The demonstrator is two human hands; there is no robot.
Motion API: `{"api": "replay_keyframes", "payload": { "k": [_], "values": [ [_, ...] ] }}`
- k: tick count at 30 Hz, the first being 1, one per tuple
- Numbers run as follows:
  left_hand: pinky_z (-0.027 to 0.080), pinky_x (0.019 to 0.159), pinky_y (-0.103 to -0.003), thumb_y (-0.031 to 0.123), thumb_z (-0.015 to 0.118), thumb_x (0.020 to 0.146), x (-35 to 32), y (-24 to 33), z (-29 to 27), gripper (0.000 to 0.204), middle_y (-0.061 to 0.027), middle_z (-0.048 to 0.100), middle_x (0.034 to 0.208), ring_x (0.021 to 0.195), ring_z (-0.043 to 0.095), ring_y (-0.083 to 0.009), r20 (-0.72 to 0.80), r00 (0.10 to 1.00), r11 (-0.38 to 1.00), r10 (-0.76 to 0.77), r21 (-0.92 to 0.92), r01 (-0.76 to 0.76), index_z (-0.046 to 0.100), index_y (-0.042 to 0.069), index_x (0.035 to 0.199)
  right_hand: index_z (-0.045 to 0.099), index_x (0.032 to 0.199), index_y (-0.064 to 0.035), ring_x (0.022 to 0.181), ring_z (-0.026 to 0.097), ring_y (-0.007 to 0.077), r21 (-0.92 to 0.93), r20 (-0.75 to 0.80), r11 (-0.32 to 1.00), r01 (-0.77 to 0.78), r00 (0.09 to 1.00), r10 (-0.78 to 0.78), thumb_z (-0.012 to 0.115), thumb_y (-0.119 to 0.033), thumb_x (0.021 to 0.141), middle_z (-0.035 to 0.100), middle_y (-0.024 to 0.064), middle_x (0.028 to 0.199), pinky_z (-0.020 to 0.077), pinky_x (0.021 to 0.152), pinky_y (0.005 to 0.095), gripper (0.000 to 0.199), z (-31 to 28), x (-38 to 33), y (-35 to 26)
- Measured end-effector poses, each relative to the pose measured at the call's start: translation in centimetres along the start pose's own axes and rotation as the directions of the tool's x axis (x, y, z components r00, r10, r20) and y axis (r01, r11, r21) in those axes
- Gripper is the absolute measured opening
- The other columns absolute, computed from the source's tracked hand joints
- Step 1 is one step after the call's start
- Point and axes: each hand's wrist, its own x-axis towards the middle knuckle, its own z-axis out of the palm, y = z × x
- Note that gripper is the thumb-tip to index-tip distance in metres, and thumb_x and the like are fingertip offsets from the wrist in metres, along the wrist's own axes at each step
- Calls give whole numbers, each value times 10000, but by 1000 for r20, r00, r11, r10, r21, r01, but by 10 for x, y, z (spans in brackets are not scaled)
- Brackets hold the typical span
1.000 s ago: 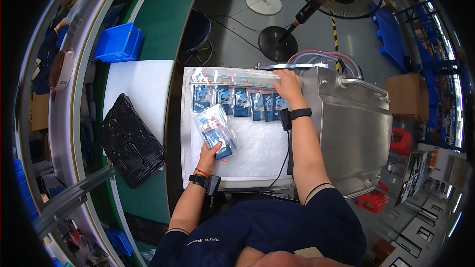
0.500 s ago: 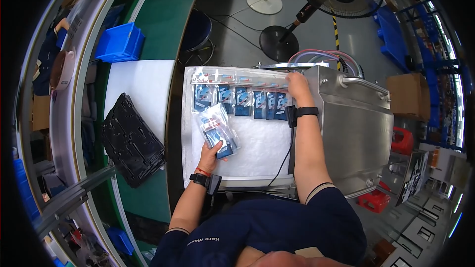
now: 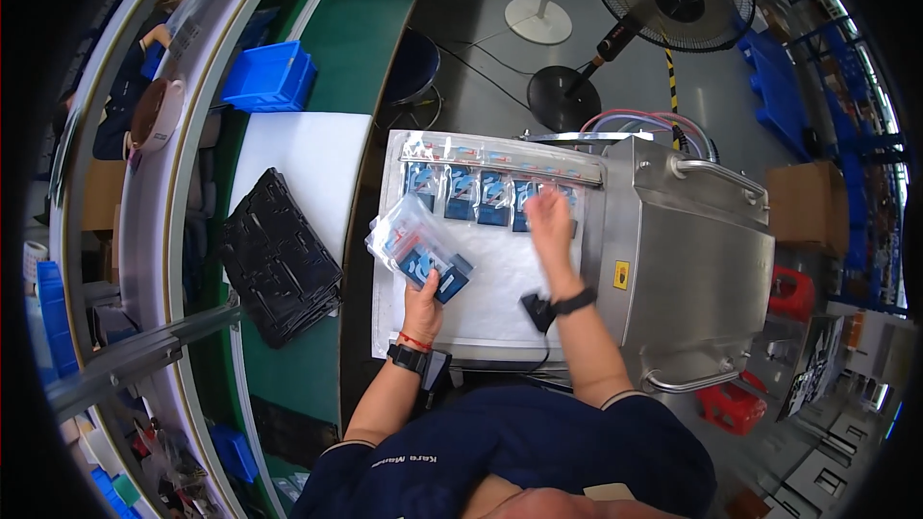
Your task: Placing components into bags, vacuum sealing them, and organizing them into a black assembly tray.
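Note:
My left hand point(image 3: 421, 315) grips a fanned stack of clear plastic bags point(image 3: 409, 235) with flat blue packs inside, its thumb on top. The stack is over the left part of a white work bed point(image 3: 495, 293). Along the far side of the bed several similar bagged blue packs point(image 3: 494, 200) lie in a row, their clear ends across a long, narrow bar point(image 3: 500, 165). My right hand point(image 3: 550, 231), smeared by motion, is above the right end of this row and hides part of it. Whether its fingers hold anything does not show. Each wrist wears a black band with a small device.
Right of the bed is a stainless steel machine lid point(image 3: 692, 259) with tube handles. On the green bench point(image 3: 327, 48) at left are black plastic trays point(image 3: 284, 259), a white sheet point(image 3: 288, 149) and a blue bin point(image 3: 269, 77). Beyond the bed stands a fan point(image 3: 678, 0).
My right hand has left the right end of the bar and moved nearer to me, over the packs. The stack in my left hand is tilted and fanned more. The whole view has shifted slightly.

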Motion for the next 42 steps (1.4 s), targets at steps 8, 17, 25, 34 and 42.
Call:
{"api": "replay_keyframes", "payload": {
  "k": [8, 17, 25, 34, 42],
  "values": [
    [382, 911, -321, 138, 547, 877, -46, 5, 13, 411, -55, 500, 1162, 1039, 482, -160, 67, 976, 978, 206, 25, -208, 391, 62, 1249, 416, 1203, -51, 978, 533, 153, 742, 434, 425, -519, 855, 284, 582, -101, 852, 550, 51, 1075, 444, 857, 317, 391, 76, -150, -57],
    [399, 937, -436, 604, 455, 809, -101, 67, -74, 782, -158, 465, 1254, 1110, 492, -322, 520, 746, 774, -415, -229, 590, 318, 32, 1324, 512, 1067, 19, 825, 577, 128, 218, 910, 748, -627, 408, 76, 669, -81, 766, 598, 64, 966, 471, 749, 265, 353, 37, -125, -107],
    [511, 793, -377, -70, 583, 711, -123, 69, -113, 467, -118, 609, 1000, 860, 630, -232, 271, 827, 870, -493, 162, 466, 481, -2, 1161, 502, 1146, 56, 977, 555, 300, -246, 892, 906, 345, 447, 71, 667, -375, 755, 575, 227, 1047, 421, 873, 345, 605, 110, -122, -88],
    [518, 774, -357, -86, 582, 713, -146, 58, -149, 422, -108, 616, 989, 866, 624, -224, 124, 904, 907, -410, -51, 418, 518, 2, 1121, 191, 1390, -32, 1347, 52, 363, -663, 593, 474, 580, 793, -143, 495, -618, 759, 128, 218, 1443, 53, 1061, 521, 913, 179, -41, -7],
    [522, 762, -363, -82, 572, 726, -135, 49, -146, 408, -117, 623, 969, 845, 632, -231, 121, 901, 896, -417, -111, 430, 512, -7, 1122, 221, 1378, -8, 1348, 71, 343, -684, 570, 461, 565, 809, -146, 480, -640, 749, 134, 204, 1446, 50, 1062, 518, 928, 186, -48, 1]
  ]
}}
